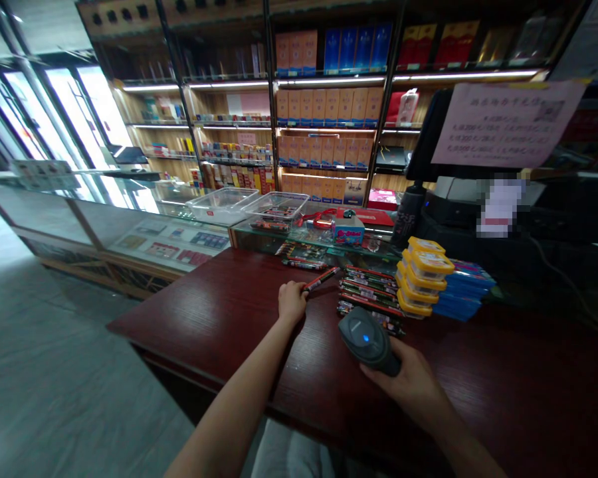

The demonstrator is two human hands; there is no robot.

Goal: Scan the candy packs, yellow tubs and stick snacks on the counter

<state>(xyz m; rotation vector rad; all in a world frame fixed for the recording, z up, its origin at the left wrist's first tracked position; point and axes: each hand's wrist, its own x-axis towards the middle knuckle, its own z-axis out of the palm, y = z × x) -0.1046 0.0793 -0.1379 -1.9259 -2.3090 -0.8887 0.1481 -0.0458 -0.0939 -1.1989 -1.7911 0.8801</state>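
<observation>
My left hand (292, 302) is closed on one end of a slim, pen-like stick (321, 281) with red and dark wrapping, low over the dark red tabletop (204, 292). My right hand (414, 375) grips the handle of a dark grey barcode scanner (366, 337), on which a small blue light glows. Its head points away from me, towards a pile of similar slim sticks (369, 289) lying side by side. More of these sticks (306, 263) lie to the left of that pile, by the glass counter.
Yellow-lidded boxes (423, 275) stand stacked right of the sticks, beside blue packs (461, 289). Clear plastic trays (224, 201) and a small colourful box (349, 230) sit on the glass counter. A monitor (428, 133) with a paper sign (508, 126) stands at right. Stocked shelves (329, 83) line the back.
</observation>
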